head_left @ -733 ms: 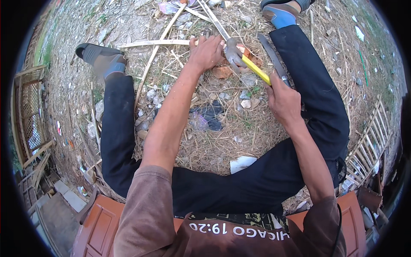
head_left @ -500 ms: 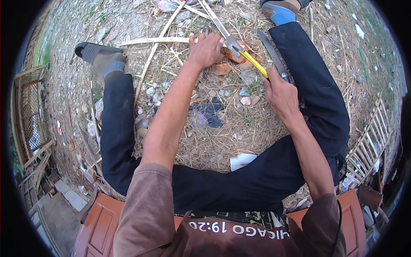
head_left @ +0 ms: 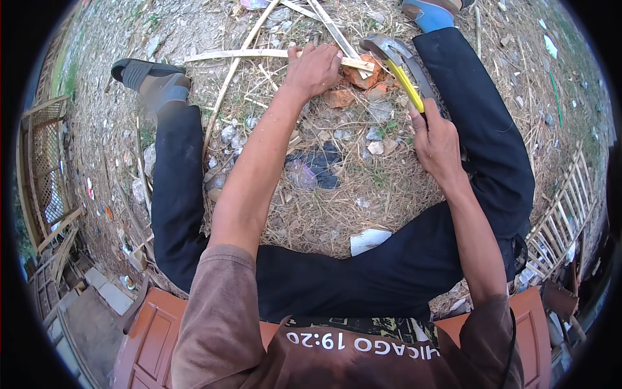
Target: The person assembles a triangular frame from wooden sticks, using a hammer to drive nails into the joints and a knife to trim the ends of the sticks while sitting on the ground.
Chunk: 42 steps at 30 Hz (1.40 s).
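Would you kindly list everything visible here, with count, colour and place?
hammer: one, yellow handle, grey head, held above the bricks
bamboo strips: several, pale, crossing on the ground at top
brick pieces: a few, orange-red, under the strips
bamboo lattice panels: two, pale, far left and far right
paper scrap: one, white, between the legs
sandal: one, grey, upper left
left hand: pressing a strip onto the bricks
right hand: gripping the hammer handle

The left hand (head_left: 315,67) hides part of the bamboo strip (head_left: 246,54).
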{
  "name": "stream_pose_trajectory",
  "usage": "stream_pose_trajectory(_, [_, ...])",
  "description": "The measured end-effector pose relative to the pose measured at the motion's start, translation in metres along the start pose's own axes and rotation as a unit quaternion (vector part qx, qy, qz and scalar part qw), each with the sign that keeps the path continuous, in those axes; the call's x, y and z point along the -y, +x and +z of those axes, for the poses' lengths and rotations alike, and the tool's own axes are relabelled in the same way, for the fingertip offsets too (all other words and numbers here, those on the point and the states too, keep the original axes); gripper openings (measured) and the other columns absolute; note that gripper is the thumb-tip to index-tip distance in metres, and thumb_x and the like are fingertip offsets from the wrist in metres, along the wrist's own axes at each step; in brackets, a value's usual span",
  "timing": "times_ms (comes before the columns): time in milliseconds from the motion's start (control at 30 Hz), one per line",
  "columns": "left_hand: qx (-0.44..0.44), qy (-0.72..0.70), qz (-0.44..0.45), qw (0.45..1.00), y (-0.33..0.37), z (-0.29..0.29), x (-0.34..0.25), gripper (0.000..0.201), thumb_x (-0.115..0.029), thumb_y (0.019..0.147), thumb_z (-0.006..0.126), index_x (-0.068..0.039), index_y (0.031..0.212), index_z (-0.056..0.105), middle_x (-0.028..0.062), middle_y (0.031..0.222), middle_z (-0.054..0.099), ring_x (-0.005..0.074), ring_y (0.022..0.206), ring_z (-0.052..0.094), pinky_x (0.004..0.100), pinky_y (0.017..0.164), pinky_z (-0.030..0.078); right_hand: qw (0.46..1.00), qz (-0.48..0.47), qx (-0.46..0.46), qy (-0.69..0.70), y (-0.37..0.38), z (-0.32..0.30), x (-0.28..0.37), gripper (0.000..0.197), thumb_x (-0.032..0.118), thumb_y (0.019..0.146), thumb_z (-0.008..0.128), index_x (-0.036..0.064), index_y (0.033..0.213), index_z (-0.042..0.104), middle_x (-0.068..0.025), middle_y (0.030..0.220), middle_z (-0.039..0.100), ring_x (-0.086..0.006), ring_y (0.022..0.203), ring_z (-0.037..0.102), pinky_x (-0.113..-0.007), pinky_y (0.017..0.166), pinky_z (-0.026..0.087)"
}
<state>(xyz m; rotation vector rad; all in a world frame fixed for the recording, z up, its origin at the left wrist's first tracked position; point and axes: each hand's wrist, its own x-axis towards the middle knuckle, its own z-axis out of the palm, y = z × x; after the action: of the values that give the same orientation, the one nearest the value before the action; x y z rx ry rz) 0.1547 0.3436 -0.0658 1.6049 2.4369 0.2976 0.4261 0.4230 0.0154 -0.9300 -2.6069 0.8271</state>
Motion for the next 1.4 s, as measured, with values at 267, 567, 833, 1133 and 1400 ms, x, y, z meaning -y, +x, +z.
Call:
stream_pose_trajectory(267, [0.035, 0.006, -0.015, 0.999, 0.002, -0.006, -0.008, 0.038, -0.04, 0.104, 0.034, -0.015, 0.118, 0.059, 0.0074, 0.117, 0.065, 0.0303, 0.115, 0.057, 0.0603, 0.101, 0.03, 1.0, -0.015, -0.012, -0.021, -0.008, 0.001, 0.0, 0.024, 0.029, 0.104, 0.05, 0.0064, 0.096, 0.049, -0.0203, 0.063, 0.06, -0.0448, 0.063, 0.062, -0.055, 0.054, 0.044])
stream_pose_trajectory(567, [0.029, 0.025, -0.024, 0.999, 0.006, -0.006, -0.011, 0.04, -0.037, 0.103, 0.032, -0.013, 0.113, 0.062, 0.0082, 0.12, 0.066, 0.03, 0.118, 0.057, 0.0615, 0.103, 0.03, 0.997, 0.026, -0.045, 0.064, 0.001, -0.016, 0.026, 0.022, 0.027, 0.103, 0.053, 0.0062, 0.097, 0.049, -0.0237, 0.061, 0.058, -0.047, 0.06, 0.06, -0.056, 0.05, 0.041])
stream_pose_trajectory(833, [0.015, 0.022, -0.017, 1.0, 0.0, 0.008, -0.013, 0.041, -0.038, 0.103, 0.032, -0.014, 0.116, 0.063, 0.0073, 0.12, 0.066, 0.0288, 0.116, 0.057, 0.0602, 0.103, 0.03, 0.996, 0.091, -0.01, 0.018, 0.004, -0.01, 0.014, 0.029, 0.031, 0.106, 0.047, 0.0039, 0.095, 0.05, -0.0237, 0.059, 0.055, -0.0476, 0.059, 0.058, -0.054, 0.05, 0.039])
stream_pose_trajectory(1133, [-0.034, 0.014, 0.006, 0.999, 0.008, 0.007, -0.01, 0.044, -0.038, 0.104, 0.031, -0.013, 0.112, 0.066, 0.0081, 0.121, 0.067, 0.0289, 0.122, 0.056, 0.0653, 0.106, 0.028, 0.995, 0.09, 0.031, -0.019, 0.005, 0.001, -0.002, 0.031, 0.033, 0.106, 0.046, 0.0032, 0.098, 0.051, -0.0251, 0.06, 0.057, -0.0495, 0.062, 0.059, -0.057, 0.054, 0.04])
stream_pose_trajectory(1400, [-0.005, 0.024, -0.016, 1.0, 0.007, 0.007, -0.006, 0.042, -0.038, 0.104, 0.032, -0.015, 0.119, 0.063, 0.0065, 0.121, 0.067, 0.0289, 0.115, 0.059, 0.0596, 0.1, 0.032, 0.991, 0.085, 0.045, -0.091, -0.006, 0.015, -0.002, 0.03, 0.032, 0.105, 0.049, 0.0032, 0.096, 0.051, -0.0265, 0.059, 0.055, -0.0499, 0.06, 0.058, -0.056, 0.053, 0.039])
